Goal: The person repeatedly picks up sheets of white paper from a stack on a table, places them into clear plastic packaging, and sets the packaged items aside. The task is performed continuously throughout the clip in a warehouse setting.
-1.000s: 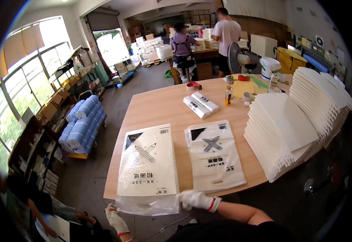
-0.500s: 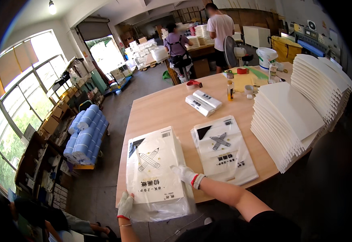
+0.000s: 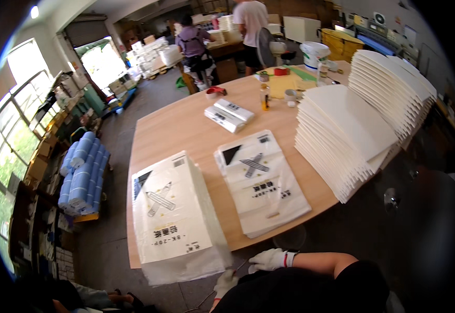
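Note:
Both gloved hands are drawn back close to my body, below the table's front edge. My right hand (image 3: 270, 260), in a white glove with a red cuff, has its fingers loosely bent and apart, with nothing visible in them. Just left of it is my left hand (image 3: 226, 284), partly covered by my dark shirt; its finger pose is unclear. In front of them, a thick stack of clear-bagged white drawing paper (image 3: 178, 219) with a pencil print lies at the table's left front corner, its plastic overhanging the edge. Beside it lies a flatter pile of printed plastic bags (image 3: 261, 182).
Tall fanned stacks of white sheets (image 3: 342, 130) fill the table's right side. Farther back are two folded plastic bundles (image 3: 229, 115), a red tape dispenser (image 3: 216, 92), a small amber bottle (image 3: 265, 97) and a white bucket (image 3: 314, 55). Blue rolls (image 3: 85, 172) stand on a cart at left.
Both hands have left the bagged paper stack and pulled back toward my body. The stack stays on the table. The view has shifted, so the table sits farther left and higher.

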Demonstrator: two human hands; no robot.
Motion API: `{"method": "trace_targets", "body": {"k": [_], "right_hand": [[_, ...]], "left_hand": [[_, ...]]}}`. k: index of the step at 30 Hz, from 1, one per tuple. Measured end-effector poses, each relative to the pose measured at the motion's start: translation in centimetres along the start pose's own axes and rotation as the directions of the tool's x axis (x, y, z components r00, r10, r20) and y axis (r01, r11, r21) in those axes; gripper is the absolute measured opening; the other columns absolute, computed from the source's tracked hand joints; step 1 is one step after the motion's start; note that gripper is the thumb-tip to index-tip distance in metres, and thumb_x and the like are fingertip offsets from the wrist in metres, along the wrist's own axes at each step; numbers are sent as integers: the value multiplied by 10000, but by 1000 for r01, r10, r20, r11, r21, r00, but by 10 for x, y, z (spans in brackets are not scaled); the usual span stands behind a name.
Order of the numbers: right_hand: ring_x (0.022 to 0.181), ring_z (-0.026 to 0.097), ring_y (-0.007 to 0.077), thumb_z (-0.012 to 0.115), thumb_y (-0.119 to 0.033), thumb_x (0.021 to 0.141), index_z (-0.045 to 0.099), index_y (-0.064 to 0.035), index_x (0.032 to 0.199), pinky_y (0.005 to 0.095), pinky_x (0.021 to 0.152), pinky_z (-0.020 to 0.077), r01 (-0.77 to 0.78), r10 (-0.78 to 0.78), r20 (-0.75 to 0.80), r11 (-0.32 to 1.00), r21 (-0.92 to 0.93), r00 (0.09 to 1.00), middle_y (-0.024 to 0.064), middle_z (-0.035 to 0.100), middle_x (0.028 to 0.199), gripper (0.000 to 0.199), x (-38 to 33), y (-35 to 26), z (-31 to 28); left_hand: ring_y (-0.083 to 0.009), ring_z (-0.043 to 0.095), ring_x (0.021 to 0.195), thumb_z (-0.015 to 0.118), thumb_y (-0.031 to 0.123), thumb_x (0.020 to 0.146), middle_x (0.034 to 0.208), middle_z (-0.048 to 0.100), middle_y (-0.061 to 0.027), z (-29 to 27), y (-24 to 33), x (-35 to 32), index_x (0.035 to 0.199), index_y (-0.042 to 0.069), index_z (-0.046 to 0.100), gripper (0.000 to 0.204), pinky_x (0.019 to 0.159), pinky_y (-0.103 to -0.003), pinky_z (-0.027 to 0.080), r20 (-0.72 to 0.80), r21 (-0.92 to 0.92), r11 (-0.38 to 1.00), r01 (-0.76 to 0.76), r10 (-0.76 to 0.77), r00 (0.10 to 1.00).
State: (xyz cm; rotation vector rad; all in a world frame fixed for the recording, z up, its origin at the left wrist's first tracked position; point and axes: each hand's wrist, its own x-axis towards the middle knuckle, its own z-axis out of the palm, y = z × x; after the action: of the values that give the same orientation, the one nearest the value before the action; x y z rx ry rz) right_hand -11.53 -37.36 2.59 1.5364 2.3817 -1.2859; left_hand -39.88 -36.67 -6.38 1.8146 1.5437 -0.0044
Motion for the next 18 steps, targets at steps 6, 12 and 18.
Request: {"method": "trace_targets", "body": {"k": [6, 12, 18], "right_hand": [[1230, 606, 388, 477, -456, 1020, 564, -83, 1405, 449, 1062, 465, -295, 350, -180, 915, 274, 919, 209, 636, 1339, 543, -94, 59, 27], [1182, 638, 381, 514, -466, 1017, 609, -103, 1354, 454, 1022, 499, -275, 427, -445, 888, 368, 787, 204, 672, 1271, 504, -145, 103, 54], [1142, 685, 291, 584, -412, 1021, 624, -62, 1334, 382, 956, 546, -11, 399, -505, 792, 610, 765, 170, 709, 1228, 471, -143, 138, 56]], "left_hand": [[-343, 669, 975, 730, 165, 824, 1079, 696, -126, 2, 190, 69, 1085, 103, 699, 270, 831, -453, 555, -209, 199, 617, -761, 786, 582], [-342, 669, 969, 684, 202, 875, 1069, 697, -132, 49, 237, 169, 1171, 133, 700, 304, 839, -462, 555, -33, 400, 507, -764, 841, 541], [-324, 711, 858, 657, 204, 926, 999, 731, -134, 40, 232, 185, 1093, 105, 719, 204, 792, -413, 558, 68, 37, 808, -589, 586, 808]]}}
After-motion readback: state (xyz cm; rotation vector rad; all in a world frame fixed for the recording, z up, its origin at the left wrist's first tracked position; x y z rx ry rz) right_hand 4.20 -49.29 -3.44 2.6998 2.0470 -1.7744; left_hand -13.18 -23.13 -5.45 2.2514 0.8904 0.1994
